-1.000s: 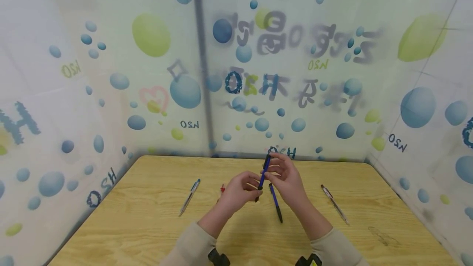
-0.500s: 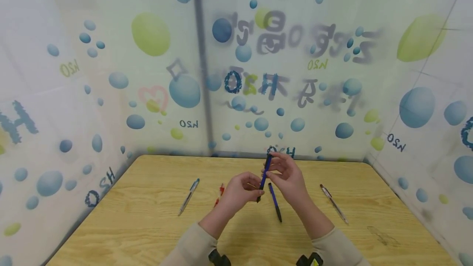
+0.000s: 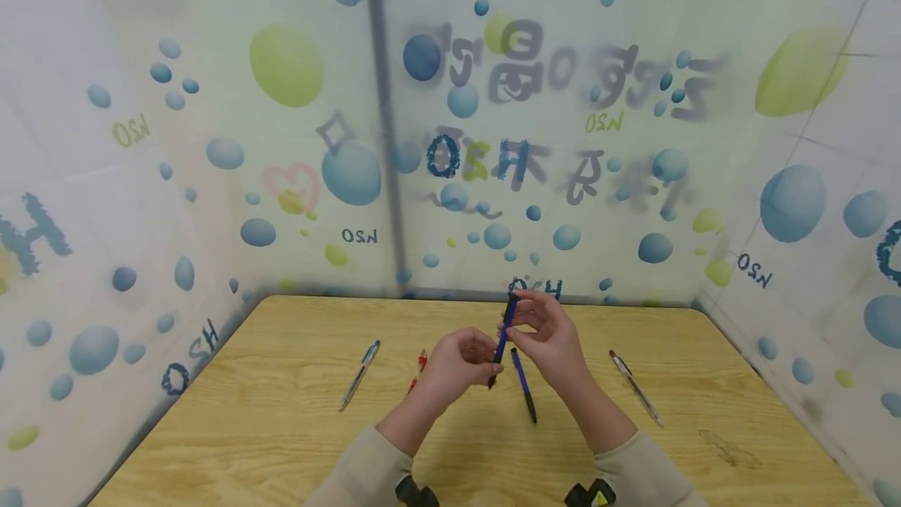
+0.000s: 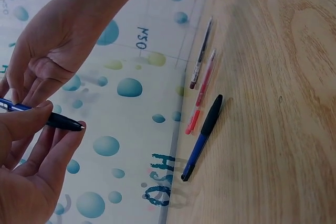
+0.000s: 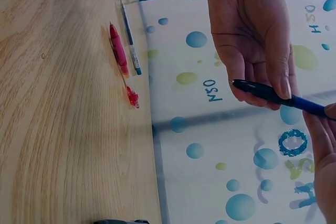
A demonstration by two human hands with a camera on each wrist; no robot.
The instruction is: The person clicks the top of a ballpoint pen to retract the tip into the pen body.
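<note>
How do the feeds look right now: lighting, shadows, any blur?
Head: brightest, soft shadow on the table at bottom centre; left wrist: dimmer, but held pen stands out from backdrop; right wrist: also dim, dark band crossing backdrop; no obvious motion blur in any view.

Mirrored "H2O" lettering (image 3: 477, 160), repeated across dotted sheet (image 3: 563, 120).

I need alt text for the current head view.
Left hand and right hand hold a blue-black pen above a wooden table. Below lie a clear pen at left, something red partly hidden, a second blue-black pen and, at right, another clear pen.
</note>
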